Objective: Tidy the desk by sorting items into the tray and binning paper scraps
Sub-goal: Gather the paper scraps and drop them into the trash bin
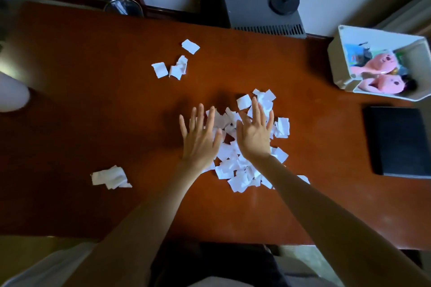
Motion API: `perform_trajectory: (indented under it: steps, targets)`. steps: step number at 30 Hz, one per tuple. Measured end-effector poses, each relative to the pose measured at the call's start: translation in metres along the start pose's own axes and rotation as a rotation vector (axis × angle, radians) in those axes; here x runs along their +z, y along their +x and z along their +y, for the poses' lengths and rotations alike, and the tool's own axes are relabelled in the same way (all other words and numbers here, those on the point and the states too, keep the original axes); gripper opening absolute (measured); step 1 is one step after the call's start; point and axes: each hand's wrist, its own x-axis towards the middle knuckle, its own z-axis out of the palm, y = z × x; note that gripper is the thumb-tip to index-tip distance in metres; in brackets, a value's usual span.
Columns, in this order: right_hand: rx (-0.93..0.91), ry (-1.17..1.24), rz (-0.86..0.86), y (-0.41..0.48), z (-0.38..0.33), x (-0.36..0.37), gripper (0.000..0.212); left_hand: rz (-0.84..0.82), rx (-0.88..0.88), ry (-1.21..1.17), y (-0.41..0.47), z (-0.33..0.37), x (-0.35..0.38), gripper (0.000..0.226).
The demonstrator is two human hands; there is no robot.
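Hands: our left hand [200, 140] and right hand [255, 134] lie flat on the scrap pile [235, 161], fingers [211, 119] spread apart
Table [93, 100]: we've got loose scraps [110, 177] left of the pile
Tray [382, 63]: pink toys inside

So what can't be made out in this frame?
- Scraps under the left hand and right hand, head view: the palms cover part of the pile.
- Tray contents behind the pink toys: too small and overlapped.
- Bin: its inside is hidden by the desk edge.
- White object at the left: cut off by the frame.
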Motion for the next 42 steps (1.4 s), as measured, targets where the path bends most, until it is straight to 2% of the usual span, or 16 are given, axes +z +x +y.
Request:
perform_trajectory:
  steps: [3, 5, 9, 12, 14, 19, 25, 30, 32, 35, 36, 39, 42]
  targets:
    - [-0.116, 0.044, 0.003, -0.003, -0.026, -0.004, 0.036, 0.118, -0.160, -0.033, -0.021, -0.021, -0.017, 0.059]
    - [-0.208, 0.039, -0.100, -0.010, -0.048, -0.001, 0.041, 0.151, -0.284, -0.030, -0.041, -0.043, -0.024, 0.055]
    - [-0.312, -0.097, -0.371, -0.031, -0.087, 0.012, 0.056, 0.102, -0.526, -0.003, -0.089, -0.087, -0.019, 0.068]
    - [-0.338, -0.167, -0.466, -0.043, -0.100, 0.023, 0.057, 0.061, -0.694, -0.068, -0.115, -0.108, -0.012, 0.077]
    - [-0.343, -0.175, -0.489, -0.046, -0.096, 0.028, 0.056, 0.011, -0.735, -0.120, -0.120, -0.114, -0.007, 0.076]
    - [-0.323, -0.210, -0.533, -0.035, -0.065, 0.028, 0.061, -0.082, -0.506, -0.083, -0.099, -0.103, 0.002, 0.070]
    - [-0.195, -0.209, -0.520, -0.026, -0.028, 0.017, 0.059, -0.175, -0.174, -0.038, -0.047, -0.055, 0.009, 0.061]
    - [-0.039, -0.186, -0.472, -0.014, 0.007, 0.009, 0.057, -0.349, 0.089, -0.033, -0.014, -0.011, 0.016, 0.062]
    - [-0.001, -0.126, -0.403, -0.006, 0.012, 0.001, 0.051, -0.380, 0.155, -0.094, -0.004, 0.000, 0.011, 0.060]
    - [-0.041, -0.091, -0.163, 0.010, 0.011, -0.011, 0.037, -0.250, 0.102, -0.274, 0.014, 0.008, -0.007, 0.060]
    - [-0.057, -0.089, -0.132, 0.017, 0.008, -0.015, 0.037, -0.178, 0.055, -0.327, 0.022, 0.007, -0.014, 0.057]
    - [-0.118, -0.004, -0.120, 0.052, -0.010, -0.023, 0.044, 0.049, -0.019, -0.316, 0.056, -0.006, -0.032, 0.041]
    - [-0.172, 0.071, -0.257, 0.097, -0.037, -0.021, 0.042, 0.156, -0.089, -0.193, 0.094, -0.032, -0.046, 0.042]
